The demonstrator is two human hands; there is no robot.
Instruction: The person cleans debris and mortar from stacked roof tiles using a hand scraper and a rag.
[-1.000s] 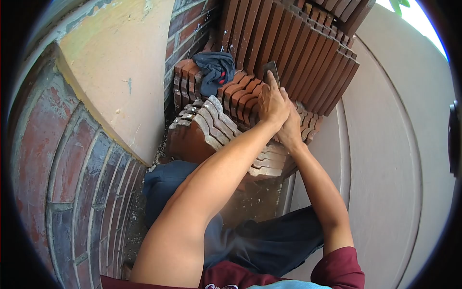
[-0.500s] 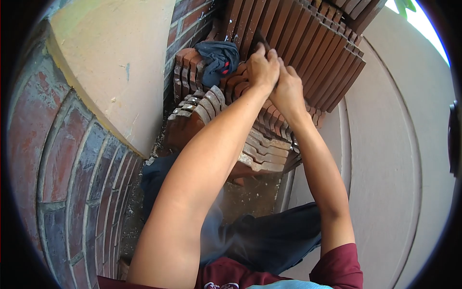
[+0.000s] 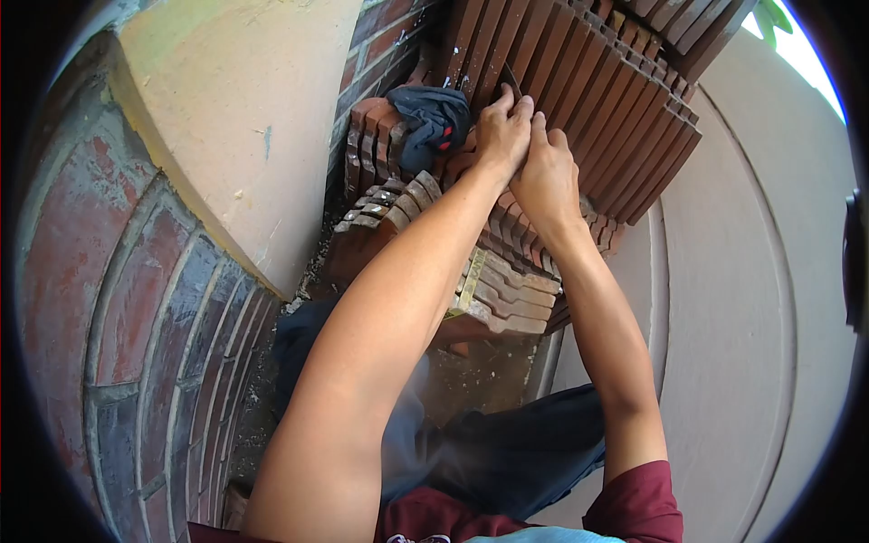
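Both hands are close together in front of the stacked clay roof tiles [image 3: 579, 100]. My left hand [image 3: 504, 136] is closed around a thin, dark, blade-like tool [image 3: 513, 80], whose pointed end sticks out past the fingers towards the tiles. Pressed up beside it, my right hand [image 3: 549, 172] is closed too, with its fingers curled on the lower part of the same tool. The hands hide most of the tool, so its exact kind cannot be made out. A dark cloth [image 3: 430, 122] with a red mark lies on tiles just left of my left hand.
Lower tile stacks [image 3: 511, 294] stand beneath my forearms, with a narrow yellowish strip [image 3: 471, 282] on one. A brick wall [image 3: 118, 290] with a pale plastered block [image 3: 244, 118] rises at left. A light grey panel [image 3: 724, 299] curves along the right.
The view has shifted slightly, so the tiles and cloth appear further right and lower. My hands keep hold of the tool, and the yellowish strip shows beside my left forearm.
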